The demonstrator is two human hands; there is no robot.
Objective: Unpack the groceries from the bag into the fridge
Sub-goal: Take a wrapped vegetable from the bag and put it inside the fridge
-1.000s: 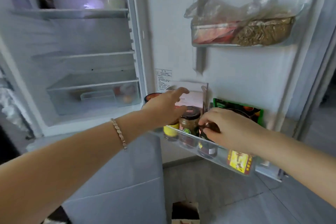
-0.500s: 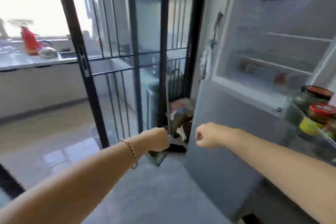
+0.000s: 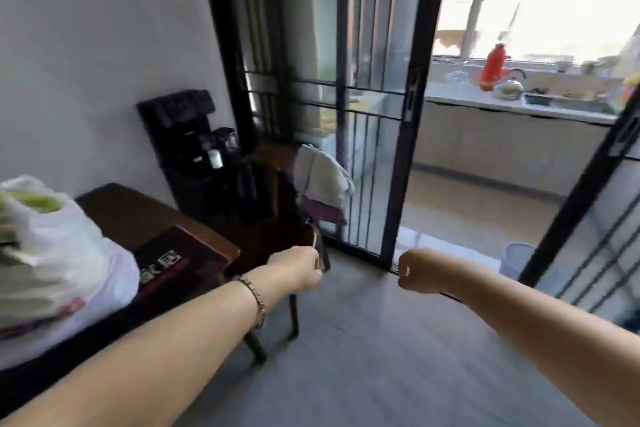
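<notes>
The left hand and right hand are held out at lower centre, fingers curled closed, nothing gripped. A white bag is seen on the dark table at the left edge.

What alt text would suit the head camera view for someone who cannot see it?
Two bare arms stretch forward, left hand and right hand both curled and empty. At left, a white plastic bag sits on a dark table; ahead, a black-framed glass door opens onto a kitchen counter.
</notes>
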